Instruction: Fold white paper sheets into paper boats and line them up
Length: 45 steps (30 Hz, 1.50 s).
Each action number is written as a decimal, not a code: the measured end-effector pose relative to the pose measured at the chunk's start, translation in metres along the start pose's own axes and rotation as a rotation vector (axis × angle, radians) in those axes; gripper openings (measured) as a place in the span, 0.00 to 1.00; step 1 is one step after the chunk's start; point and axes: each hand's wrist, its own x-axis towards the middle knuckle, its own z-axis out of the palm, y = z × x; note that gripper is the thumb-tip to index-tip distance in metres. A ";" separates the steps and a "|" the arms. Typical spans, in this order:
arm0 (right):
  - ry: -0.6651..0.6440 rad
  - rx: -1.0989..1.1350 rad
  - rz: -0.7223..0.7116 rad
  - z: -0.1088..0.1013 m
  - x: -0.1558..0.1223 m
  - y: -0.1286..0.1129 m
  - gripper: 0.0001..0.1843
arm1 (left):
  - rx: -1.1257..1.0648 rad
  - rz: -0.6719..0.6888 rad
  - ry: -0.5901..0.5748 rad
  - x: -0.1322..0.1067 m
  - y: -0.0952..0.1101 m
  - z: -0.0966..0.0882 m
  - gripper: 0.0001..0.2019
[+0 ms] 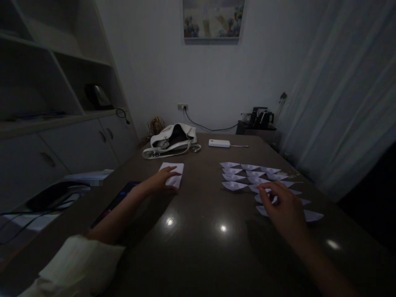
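Note:
My left hand [163,179] rests on a small stack of white paper [178,170], its fingers spread over the top sheets. On the right, several folded white paper boats [234,186] stand in rows on the dark table. Over the nearer rows hovers my right hand [283,204], thumb and forefinger pinched together. Its fingertips overlap one paper boat [253,188] in the picture; whether they grip it I cannot tell. The right hand hides parts of several boats behind it.
A dark phone [119,199] lies under my left forearm. Farther back on the table [201,214] are a white handbag [173,138] and a white power bank [219,143] with a short cable. Cables and papers [69,198] lie left of the table; kettles [262,118] stand beyond it.

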 end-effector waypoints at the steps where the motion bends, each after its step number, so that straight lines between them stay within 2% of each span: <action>1: -0.004 -0.002 -0.002 0.000 0.000 0.000 0.11 | -0.022 0.044 -0.030 0.000 0.002 0.001 0.28; 5: -0.027 -0.021 -0.034 0.000 0.000 0.003 0.10 | -0.083 0.145 -0.101 0.004 0.002 0.000 0.23; 10: -0.042 -0.023 -0.054 0.001 -0.001 0.008 0.09 | -0.116 0.205 -0.107 0.007 -0.005 -0.002 0.16; 21: -0.037 -0.010 -0.079 0.001 -0.001 0.009 0.08 | -0.111 0.279 -0.129 0.012 -0.014 0.001 0.15; 30: -0.043 -0.022 -0.062 0.001 -0.002 0.010 0.09 | -0.090 0.294 -0.127 0.010 -0.014 -0.001 0.14; 38: -0.066 -0.034 -0.066 0.001 -0.001 0.011 0.09 | -0.002 0.217 -0.074 0.006 -0.016 0.004 0.13; 42: -0.085 -0.013 -0.069 0.002 -0.002 0.010 0.09 | 0.137 0.121 -0.013 -0.002 0.003 0.003 0.11; 45: -0.138 0.074 -0.001 0.007 -0.007 0.005 0.10 | 0.275 0.006 0.053 -0.009 0.024 -0.002 0.10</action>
